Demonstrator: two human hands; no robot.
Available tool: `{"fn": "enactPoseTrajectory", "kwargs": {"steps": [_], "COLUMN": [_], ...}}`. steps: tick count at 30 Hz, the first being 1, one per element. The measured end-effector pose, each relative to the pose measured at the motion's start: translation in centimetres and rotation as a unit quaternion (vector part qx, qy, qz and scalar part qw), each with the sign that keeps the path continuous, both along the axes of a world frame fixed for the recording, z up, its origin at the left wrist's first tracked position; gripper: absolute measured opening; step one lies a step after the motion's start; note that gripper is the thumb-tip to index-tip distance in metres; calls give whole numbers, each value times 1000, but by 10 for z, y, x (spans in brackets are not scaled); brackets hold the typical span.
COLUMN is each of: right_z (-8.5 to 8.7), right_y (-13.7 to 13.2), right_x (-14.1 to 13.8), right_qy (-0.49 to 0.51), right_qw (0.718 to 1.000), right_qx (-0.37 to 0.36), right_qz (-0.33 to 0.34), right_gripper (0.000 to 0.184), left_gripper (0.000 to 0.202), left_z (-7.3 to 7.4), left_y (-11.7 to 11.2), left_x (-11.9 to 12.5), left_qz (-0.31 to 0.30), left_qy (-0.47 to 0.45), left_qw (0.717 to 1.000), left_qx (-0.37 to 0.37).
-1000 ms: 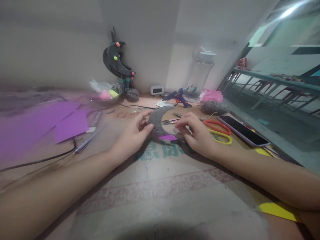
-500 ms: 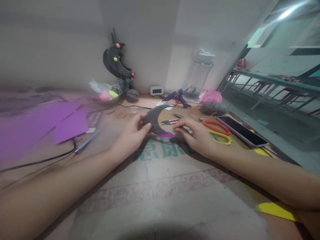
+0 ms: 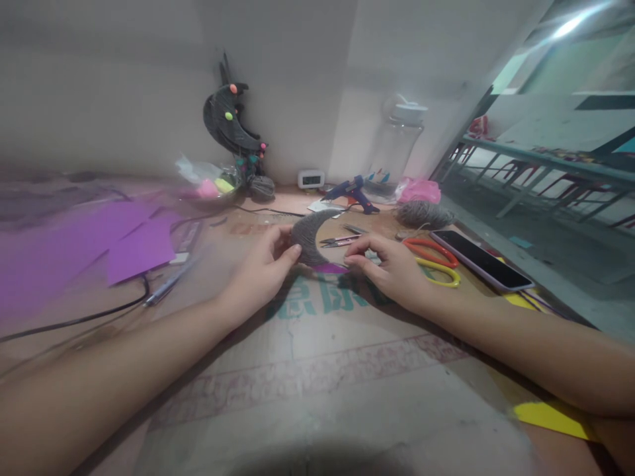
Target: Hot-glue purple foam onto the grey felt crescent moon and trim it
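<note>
My left hand (image 3: 260, 268) pinches a crescent moon shape (image 3: 308, 237) wrapped in grey yarn, thumb on its front face, holding it upright above the table. The crescent's lower tip is bare purple (image 3: 331, 268). My right hand (image 3: 391, 268) has its fingers curled and pinched together at that purple tip; what it grips there is too small to make out. A ball of grey yarn (image 3: 423, 213) lies behind the right hand. Orange and yellow scissors (image 3: 432, 261) lie just right of my right hand.
A finished dark moon with coloured pompoms (image 3: 229, 122) leans on the wall. Purple sheets (image 3: 141, 248), a black cable (image 3: 99, 316), blue glue gun (image 3: 351, 192), small snips (image 3: 340, 240), phone (image 3: 481, 259), clear jug (image 3: 397, 149), small clock (image 3: 311, 178) and yellow paper (image 3: 550, 418) lie around.
The crescent has tilted and shifted slightly left in my left hand. My right hand has dropped lower and moved toward the purple tip.
</note>
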State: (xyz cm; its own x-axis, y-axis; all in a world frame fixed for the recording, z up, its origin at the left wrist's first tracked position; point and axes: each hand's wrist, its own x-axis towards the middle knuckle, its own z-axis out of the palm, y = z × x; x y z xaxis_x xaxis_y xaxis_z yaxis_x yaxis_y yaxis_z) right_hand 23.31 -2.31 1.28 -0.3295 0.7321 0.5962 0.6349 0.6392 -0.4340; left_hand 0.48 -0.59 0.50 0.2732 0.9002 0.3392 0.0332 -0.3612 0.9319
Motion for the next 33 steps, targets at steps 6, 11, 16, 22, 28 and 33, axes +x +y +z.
{"fn": "enactPoseTrajectory", "kwargs": {"steps": [6, 11, 16, 22, 28, 33], "right_z": [0, -1, -2, -4, -1, -1], "right_y": [0, 0, 2, -1, -5, -4], "right_x": [2, 2, 1, -2, -2, 1], "right_qy": [-20, -21, -44, -55, -36, -17], "right_qw": [1000, 999, 999, 998, 999, 997], "right_qx": [16, 12, 6, 19, 19, 78], "right_qz": [13, 25, 15, 38, 18, 1], "right_gripper": [11, 15, 16, 11, 8, 8], "left_gripper": [19, 17, 15, 27, 31, 32], "left_z": [-3, 0, 3, 1, -4, -3], "left_y": [2, 1, 0, 2, 5, 5], "left_x": [-1, 0, -1, -2, -5, -7], "left_qz": [-3, 0, 12, -24, -33, -11], "left_qy": [-1, -4, -29, -22, 23, 29], "left_qw": [1000, 1000, 998, 997, 999, 999], "left_qx": [5, -5, -52, -63, -32, -19]}}
